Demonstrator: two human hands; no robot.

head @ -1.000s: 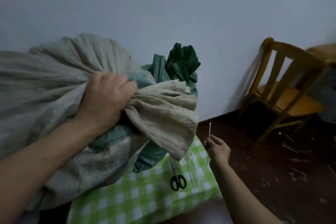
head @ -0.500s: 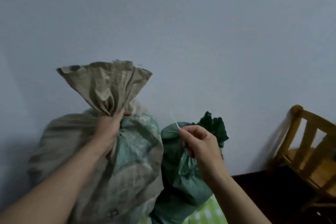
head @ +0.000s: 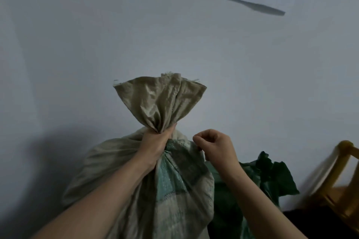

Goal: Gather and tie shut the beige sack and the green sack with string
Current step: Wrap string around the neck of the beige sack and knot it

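My left hand (head: 157,141) clenches the gathered neck of the beige sack (head: 174,190) standing before me; my right hand (head: 215,147) curls just beside it — whether it pinches string, I cannot tell. Behind, to the right, sits the green sack (head: 272,176). Should my grip slacken before a wrap goes on, the neck could splay open.

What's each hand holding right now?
Left hand: gripping the gathered neck of the beige sack.
Right hand: curled into a pinch; what it holds cannot be told.
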